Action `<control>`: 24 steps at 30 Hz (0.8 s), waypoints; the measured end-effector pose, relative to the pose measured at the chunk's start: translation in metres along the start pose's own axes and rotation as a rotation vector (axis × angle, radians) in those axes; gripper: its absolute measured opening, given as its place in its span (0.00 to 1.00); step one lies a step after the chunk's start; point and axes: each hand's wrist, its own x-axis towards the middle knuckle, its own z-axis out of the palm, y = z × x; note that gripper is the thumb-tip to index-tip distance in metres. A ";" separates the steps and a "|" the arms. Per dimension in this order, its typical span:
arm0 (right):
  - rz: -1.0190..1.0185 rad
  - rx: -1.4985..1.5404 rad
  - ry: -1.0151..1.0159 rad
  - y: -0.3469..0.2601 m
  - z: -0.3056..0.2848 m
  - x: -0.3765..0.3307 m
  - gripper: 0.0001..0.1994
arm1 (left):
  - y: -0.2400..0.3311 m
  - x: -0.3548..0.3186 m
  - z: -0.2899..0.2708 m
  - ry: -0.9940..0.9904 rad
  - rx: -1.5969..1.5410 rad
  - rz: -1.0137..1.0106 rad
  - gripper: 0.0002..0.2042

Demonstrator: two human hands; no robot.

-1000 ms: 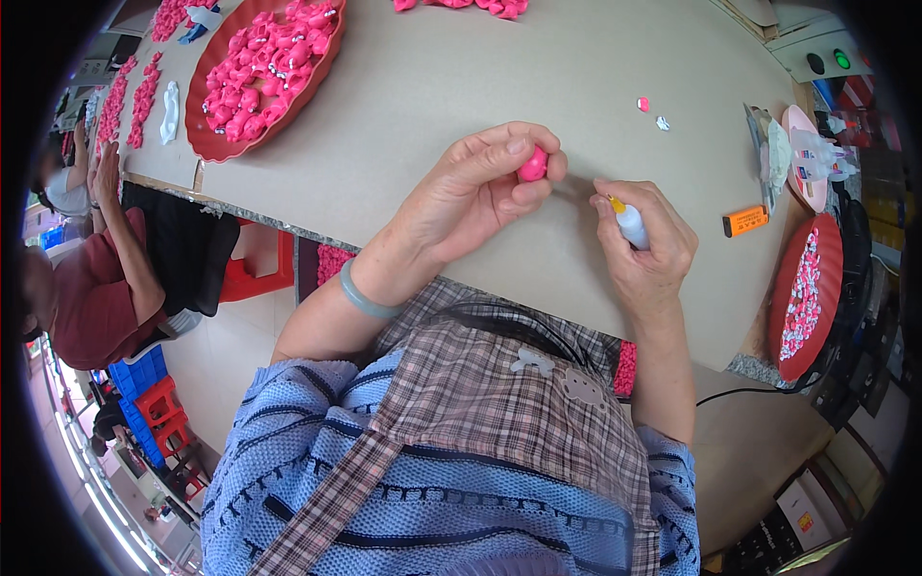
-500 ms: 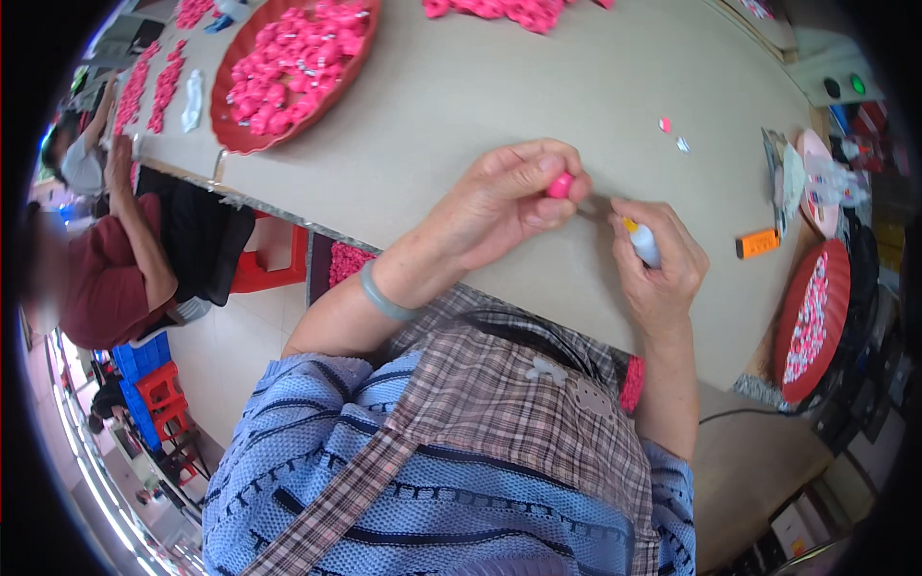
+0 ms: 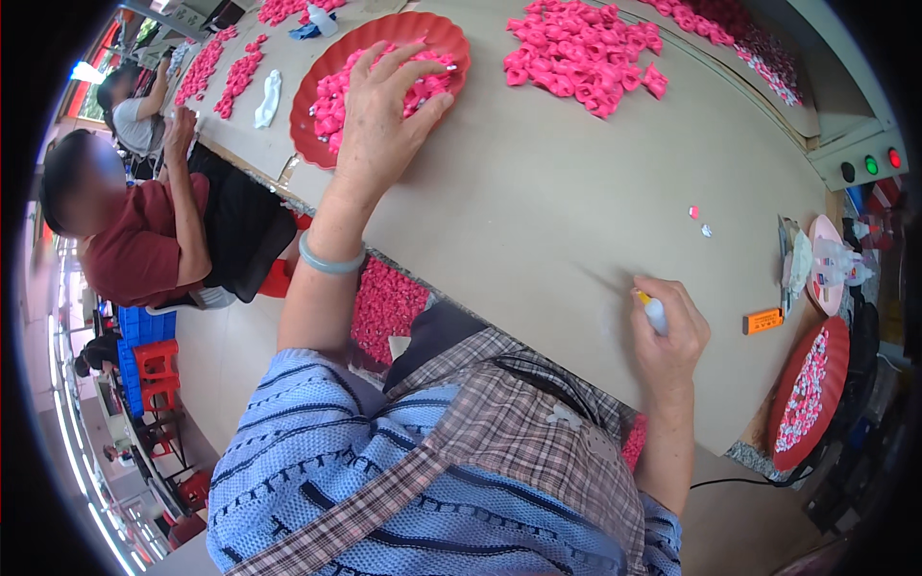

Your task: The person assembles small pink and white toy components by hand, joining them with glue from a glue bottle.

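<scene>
My left hand (image 3: 384,120) reaches far out and rests spread on the pink pieces in a red round tray (image 3: 307,115) at the table's upper left. Whether its fingers hold a piece is hidden. My right hand (image 3: 672,326) stays near the table's front edge, closed around a small white glue bottle (image 3: 655,312) with a yellow tip that points left. A pale green bangle (image 3: 331,259) sits on my left wrist.
A loose heap of pink pieces (image 3: 586,53) lies at the table's far middle. A second red tray (image 3: 812,394) of small pieces stands at the right edge, beside an orange box (image 3: 764,320). Another person (image 3: 144,240) in a red shirt sits at the left.
My left hand left the spot beside my right hand, where it held a pink piece, and stretched out onto the red tray. My right hand stayed put with the bottle.
</scene>
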 end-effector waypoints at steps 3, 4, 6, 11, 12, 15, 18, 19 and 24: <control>-0.005 0.010 -0.008 0.003 0.003 0.000 0.15 | 0.015 0.007 0.016 0.031 -0.068 0.127 0.12; -0.003 0.000 -0.004 0.003 0.003 0.000 0.15 | 0.024 0.011 0.025 0.026 -0.116 0.182 0.12; 0.015 -0.003 -0.026 0.005 0.003 0.000 0.15 | 0.046 0.020 0.042 -0.026 -0.207 0.170 0.12; 0.032 -0.011 -0.030 0.005 0.001 -0.001 0.14 | 0.064 0.049 0.090 -0.035 -0.305 0.178 0.12; 0.037 -0.007 -0.037 0.005 0.001 -0.002 0.14 | 0.064 0.055 0.097 -0.035 -0.310 0.183 0.12; 0.029 0.002 -0.029 0.005 0.000 -0.002 0.14 | 0.064 0.067 0.114 0.006 -0.270 0.240 0.12; 0.029 0.000 -0.050 0.005 -0.002 -0.003 0.15 | 0.062 0.071 0.119 -0.104 -0.202 0.406 0.12; 0.031 0.000 -0.050 0.006 -0.002 -0.003 0.15 | 0.062 0.072 0.119 -0.147 -0.194 0.410 0.12; 0.000 -0.013 -0.055 0.007 -0.002 -0.004 0.15 | 0.065 0.066 0.107 -0.137 -0.227 0.412 0.12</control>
